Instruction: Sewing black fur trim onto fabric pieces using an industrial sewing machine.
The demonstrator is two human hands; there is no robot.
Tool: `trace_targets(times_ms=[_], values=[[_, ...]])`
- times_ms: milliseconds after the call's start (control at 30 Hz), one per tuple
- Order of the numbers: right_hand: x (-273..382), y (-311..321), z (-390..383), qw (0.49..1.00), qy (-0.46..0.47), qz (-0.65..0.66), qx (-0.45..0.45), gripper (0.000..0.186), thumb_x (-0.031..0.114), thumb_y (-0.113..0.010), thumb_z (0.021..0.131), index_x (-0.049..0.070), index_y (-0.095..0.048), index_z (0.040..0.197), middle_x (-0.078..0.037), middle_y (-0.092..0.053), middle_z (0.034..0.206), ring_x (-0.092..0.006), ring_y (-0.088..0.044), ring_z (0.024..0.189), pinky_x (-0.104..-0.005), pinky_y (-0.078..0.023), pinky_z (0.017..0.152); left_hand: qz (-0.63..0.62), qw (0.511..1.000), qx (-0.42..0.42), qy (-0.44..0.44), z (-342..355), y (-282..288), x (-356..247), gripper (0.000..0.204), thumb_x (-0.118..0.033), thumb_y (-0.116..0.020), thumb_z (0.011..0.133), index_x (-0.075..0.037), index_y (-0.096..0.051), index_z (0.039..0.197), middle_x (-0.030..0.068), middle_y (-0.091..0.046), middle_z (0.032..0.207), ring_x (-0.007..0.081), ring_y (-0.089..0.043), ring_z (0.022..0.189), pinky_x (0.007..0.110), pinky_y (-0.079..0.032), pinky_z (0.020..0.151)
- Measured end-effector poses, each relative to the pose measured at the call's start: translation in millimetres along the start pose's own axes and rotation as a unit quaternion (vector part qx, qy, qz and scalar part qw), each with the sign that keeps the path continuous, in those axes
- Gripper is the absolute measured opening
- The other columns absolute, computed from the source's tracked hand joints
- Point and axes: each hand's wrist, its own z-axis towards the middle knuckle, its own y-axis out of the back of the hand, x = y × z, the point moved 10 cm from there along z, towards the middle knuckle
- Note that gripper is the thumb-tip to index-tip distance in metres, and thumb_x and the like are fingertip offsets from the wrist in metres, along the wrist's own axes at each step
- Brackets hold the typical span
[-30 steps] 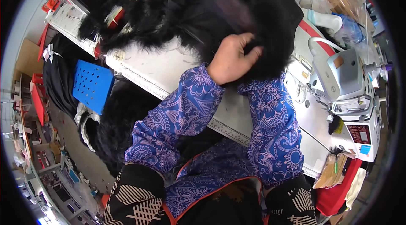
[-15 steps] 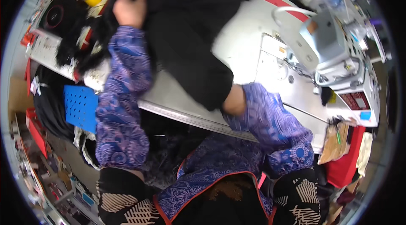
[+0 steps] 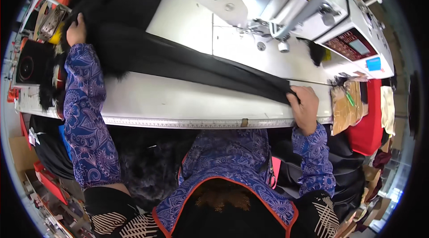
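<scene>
A long piece of black fabric [image 3: 192, 63], narrowing toward its right end, is stretched across the white sewing table in front of the sewing machine [image 3: 286, 10]. My right hand [image 3: 306, 106] pinches that narrow end between thumb and fingers, close to the table's front edge. At the far left my left hand [image 3: 77, 32] grips the wider, bunched part of the fabric, its fingertips partly hidden in the cloth. Fuzzy, fur-like edging shows along the lower side near my left sleeve. The cloth passes before the machine's needle area, apart from it.
A measuring scale [image 3: 201, 123] runs along the table's front edge. A black speaker-like box [image 3: 27, 65] stands at the left. At the right lie a brown packet [image 3: 344, 108] and a red cloth [image 3: 364, 130]. Dark furry material [image 3: 147, 162] hangs below the edge.
The view has shifted, bringing the machine nearer the middle. My right hand, formerly partly covered by the fabric's end, now holds that end farther right. The fabric has gone from loosely draped to stretched lengthwise.
</scene>
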Motion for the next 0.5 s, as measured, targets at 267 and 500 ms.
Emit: trace_targets(times_ms=[267, 500], values=[[-52.8, -31.8, -13.9, 0.847, -0.392, 0.359, 0.006, 0.014, 0.017, -0.068, 0.095, 0.004, -0.066, 0.099, -0.004, -0.066, 0.079, -0.0166, -0.058, 0.055, -0.0233, -0.045, 0.049, -0.263, 0.888, 0.127, -0.355, -233.6, 122.1, -261.3, 0.032, -0.017, -0.074, 0.088, -0.005, -0.067, 0.116, 0.0154, -0.067, 0.116, 0.0329, -0.066, 0.104, 0.037, -0.051, 0.092], [-18.5, -20.5, 20.8, 0.872, -0.226, 0.434, -0.013, 0.031, 0.019, -0.050, 0.105, 0.007, -0.052, 0.133, -0.011, -0.063, 0.130, -0.0082, -0.064, 0.065, -0.0214, -0.046, 0.047, -0.078, 0.884, 0.296, -0.352, -316.5, 66.2, -271.8, 0.061, -0.033, -0.063, 0.094, -0.017, -0.044, 0.150, 0.0106, -0.039, 0.158, 0.0417, -0.027, 0.148, 0.071, -0.017, 0.114]])
